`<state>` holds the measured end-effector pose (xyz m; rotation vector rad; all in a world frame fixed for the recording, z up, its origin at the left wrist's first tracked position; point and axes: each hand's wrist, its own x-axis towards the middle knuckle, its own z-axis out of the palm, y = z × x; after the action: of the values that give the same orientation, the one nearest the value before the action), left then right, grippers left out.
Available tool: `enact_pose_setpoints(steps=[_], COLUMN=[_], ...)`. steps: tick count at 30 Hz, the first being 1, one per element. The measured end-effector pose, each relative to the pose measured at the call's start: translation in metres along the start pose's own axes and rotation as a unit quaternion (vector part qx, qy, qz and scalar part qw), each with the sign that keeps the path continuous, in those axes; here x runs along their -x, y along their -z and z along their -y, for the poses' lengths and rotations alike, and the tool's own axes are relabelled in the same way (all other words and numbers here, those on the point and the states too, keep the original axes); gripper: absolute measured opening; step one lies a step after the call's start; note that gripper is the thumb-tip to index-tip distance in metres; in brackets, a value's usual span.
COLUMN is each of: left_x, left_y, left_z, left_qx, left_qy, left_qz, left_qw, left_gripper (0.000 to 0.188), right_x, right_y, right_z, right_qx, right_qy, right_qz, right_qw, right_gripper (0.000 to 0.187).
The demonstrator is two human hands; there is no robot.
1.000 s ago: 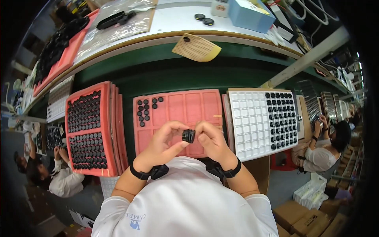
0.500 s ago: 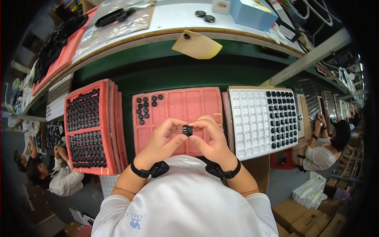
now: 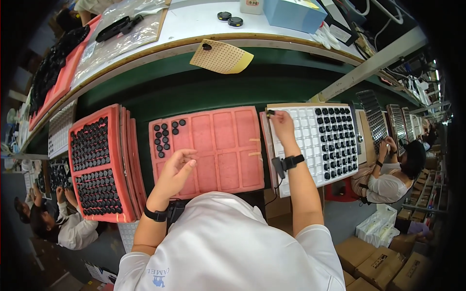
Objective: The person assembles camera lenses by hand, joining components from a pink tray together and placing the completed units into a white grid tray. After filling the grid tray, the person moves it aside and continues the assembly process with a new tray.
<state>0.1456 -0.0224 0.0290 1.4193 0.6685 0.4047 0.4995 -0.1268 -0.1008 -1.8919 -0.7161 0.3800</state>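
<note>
At the far left corner of the white compartment tray, my right hand pinches a small black round part in its fingertips. Whether the part touches the tray I cannot tell. My left hand hovers over the left side of the pink foam tray, fingers apart and holding nothing. Several black round caps lie in that tray's far left compartment. Rows of similar black parts fill the right columns of the white tray.
On the left stand stacked pink trays full of black caps. A workbench runs along the far side, with a blue box and a hanging yellow perforated sheet. Other people sit at both sides; cardboard boxes are at lower right.
Both hands were together over the pink tray on the black part. My right hand has carried it right to the white tray; my left hand has let go and drawn left.
</note>
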Motion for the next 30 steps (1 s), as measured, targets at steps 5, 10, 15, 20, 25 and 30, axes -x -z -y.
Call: enact_pose_setpoints(steps=[5, 10, 15, 20, 25, 30], left_x=[0.006, 0.009, 0.011, 0.011, 0.013, 0.008], left_y=[0.006, 0.01, 0.014, 0.012, 0.016, 0.045], left_z=[0.012, 0.017, 0.027, 0.032, 0.042, 0.107], left_qx=[-0.025, -0.026, -0.028, -0.037, -0.073, -0.121], left_qy=[0.022, 0.051, 0.047, 0.028, 0.043, 0.033], left_qz=[-0.023, -0.039, -0.052, -0.073, -0.068, -0.117], left_qw=[0.999, 0.998, 0.997, 0.996, 0.994, 0.985], left_gripper=[0.024, 0.022, 0.021, 0.021, 0.02, 0.022], right_x=[-0.02, -0.018, -0.015, 0.004, 0.045, 0.101], right_y=[0.009, 0.005, 0.001, 0.007, -0.009, -0.044], right_z=[-0.039, -0.04, -0.039, -0.022, 0.019, 0.015], right_qx=[0.172, 0.202, 0.261, 0.255, 0.166, 0.256], right_qy=[0.07, 0.053, 0.124, 0.158, 0.181, 0.167], right_qz=[-0.046, -0.026, -0.038, -0.088, -0.059, 0.143], right_qw=[0.982, 0.978, 0.957, 0.95, 0.968, 0.941], right_gripper=[0.021, 0.016, 0.023, 0.033, 0.032, 0.03])
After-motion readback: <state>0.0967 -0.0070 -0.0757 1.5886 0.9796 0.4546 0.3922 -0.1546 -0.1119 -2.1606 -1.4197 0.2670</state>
